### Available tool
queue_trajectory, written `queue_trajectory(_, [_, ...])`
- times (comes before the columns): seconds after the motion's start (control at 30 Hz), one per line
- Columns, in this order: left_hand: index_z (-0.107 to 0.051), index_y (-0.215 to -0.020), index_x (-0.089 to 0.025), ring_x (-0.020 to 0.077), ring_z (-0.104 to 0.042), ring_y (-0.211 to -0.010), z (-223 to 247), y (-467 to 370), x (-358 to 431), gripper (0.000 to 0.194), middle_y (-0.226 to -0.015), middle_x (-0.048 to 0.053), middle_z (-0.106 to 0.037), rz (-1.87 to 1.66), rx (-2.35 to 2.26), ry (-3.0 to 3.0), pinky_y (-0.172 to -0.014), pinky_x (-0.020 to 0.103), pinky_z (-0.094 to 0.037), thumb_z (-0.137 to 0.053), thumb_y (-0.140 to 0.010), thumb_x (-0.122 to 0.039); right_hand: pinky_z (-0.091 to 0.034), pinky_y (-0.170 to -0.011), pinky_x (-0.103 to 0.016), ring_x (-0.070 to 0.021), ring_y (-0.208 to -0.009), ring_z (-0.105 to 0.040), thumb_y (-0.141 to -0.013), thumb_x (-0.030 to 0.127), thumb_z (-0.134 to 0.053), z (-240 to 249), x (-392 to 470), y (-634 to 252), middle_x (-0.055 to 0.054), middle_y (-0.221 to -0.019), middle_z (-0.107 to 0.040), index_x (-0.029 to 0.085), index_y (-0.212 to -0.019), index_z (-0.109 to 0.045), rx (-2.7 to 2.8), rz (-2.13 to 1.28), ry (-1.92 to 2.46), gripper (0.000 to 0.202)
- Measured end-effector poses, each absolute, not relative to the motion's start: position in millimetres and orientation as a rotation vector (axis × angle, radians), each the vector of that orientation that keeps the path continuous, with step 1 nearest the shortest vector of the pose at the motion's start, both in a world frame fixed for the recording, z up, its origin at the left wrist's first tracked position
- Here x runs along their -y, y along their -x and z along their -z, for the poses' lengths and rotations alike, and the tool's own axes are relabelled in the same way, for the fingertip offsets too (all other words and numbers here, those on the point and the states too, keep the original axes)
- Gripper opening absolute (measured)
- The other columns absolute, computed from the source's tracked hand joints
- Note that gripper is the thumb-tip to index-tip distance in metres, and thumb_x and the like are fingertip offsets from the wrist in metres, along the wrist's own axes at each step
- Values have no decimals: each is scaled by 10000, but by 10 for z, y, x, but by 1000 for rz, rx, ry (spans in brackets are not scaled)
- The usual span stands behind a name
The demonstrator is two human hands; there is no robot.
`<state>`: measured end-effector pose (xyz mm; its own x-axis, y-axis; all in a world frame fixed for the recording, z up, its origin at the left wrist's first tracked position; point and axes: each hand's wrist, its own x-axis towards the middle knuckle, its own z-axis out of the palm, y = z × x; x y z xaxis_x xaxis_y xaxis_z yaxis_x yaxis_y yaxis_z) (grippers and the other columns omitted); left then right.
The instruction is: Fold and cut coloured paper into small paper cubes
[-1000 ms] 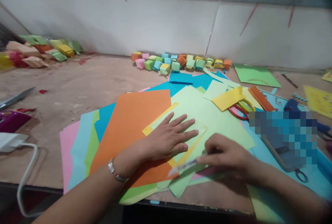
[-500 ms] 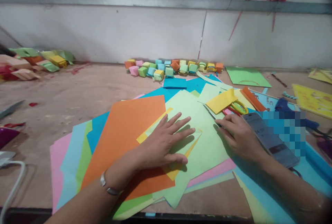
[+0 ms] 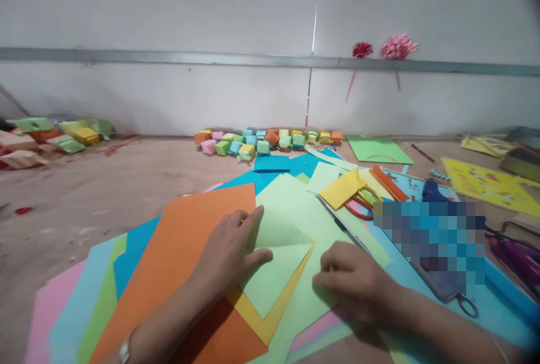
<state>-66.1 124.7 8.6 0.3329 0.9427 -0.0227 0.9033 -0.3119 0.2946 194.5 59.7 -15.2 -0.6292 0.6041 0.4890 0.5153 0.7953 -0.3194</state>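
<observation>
My left hand [image 3: 234, 251] lies over the left part of a small creased light green sheet [image 3: 274, 279], its thumb and index finger apart. A yellow sheet [image 3: 257, 319] shows along the lower edges of that piece. Right of them, my right hand [image 3: 354, 277] hovers above a larger light green sheet [image 3: 295, 198] with its fingers curled in; nothing shows in its grasp. A slim pen-like tool [image 3: 343, 224] with a silver tip rests on the paper just beyond the right hand. Under my left forearm is a large orange sheet [image 3: 169, 251].
Small coloured paper cubes [image 3: 264, 147] line the wall. Red-and-yellow-handled scissors [image 3: 363, 206] lie partly under a folded yellow paper [image 3: 341, 187]. A phone [image 3: 434, 277], partly blurred out, is at the right. Blue, pink and green sheets spread beneath.
My right hand has come away from the pen-like tool, which now lies on the paper, and moved nearer me. My left hand has shifted left, uncovering more of the small sheet. The view has tilted up.
</observation>
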Motion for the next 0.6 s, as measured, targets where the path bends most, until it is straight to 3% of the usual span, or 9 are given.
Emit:
queue_trajectory(0.17, [-396,-1455,-192,295,-606,-1051,-40,669,-1277,711,-1145,108,-645,-478,-1668,-2186,-824,373,-484,-585,-782,-323,-349,-607,-292,-144,-665,-443,-927,183,-483,236,-496,-1721,-7,-769,-596,201,-851,-631,2587,-20,710,168])
queue_trajectory(0.4, [-478,-1403,-174,212,-626,-708,-172,751,-1374,701,-822,24,-679,-708,-1740,-2011,-609,281,-452,-536,-760,-447,-301,-548,-306,-180,-685,-475,-907,200,-557,133,-657,-1575,-32,-787,-590,214,-948,-655,2767,252,1009,107])
queue_trajectory(0.6, [-634,-1172,-226,254,-655,-785,-265,883,-1445,506,-860,38,-728,-909,-1895,-1801,-595,276,-445,-573,-757,-510,-235,-503,-303,-171,-634,-430,-933,286,-552,168,-735,-1506,-39,-719,-557,178,-952,-652,2679,319,1226,148])
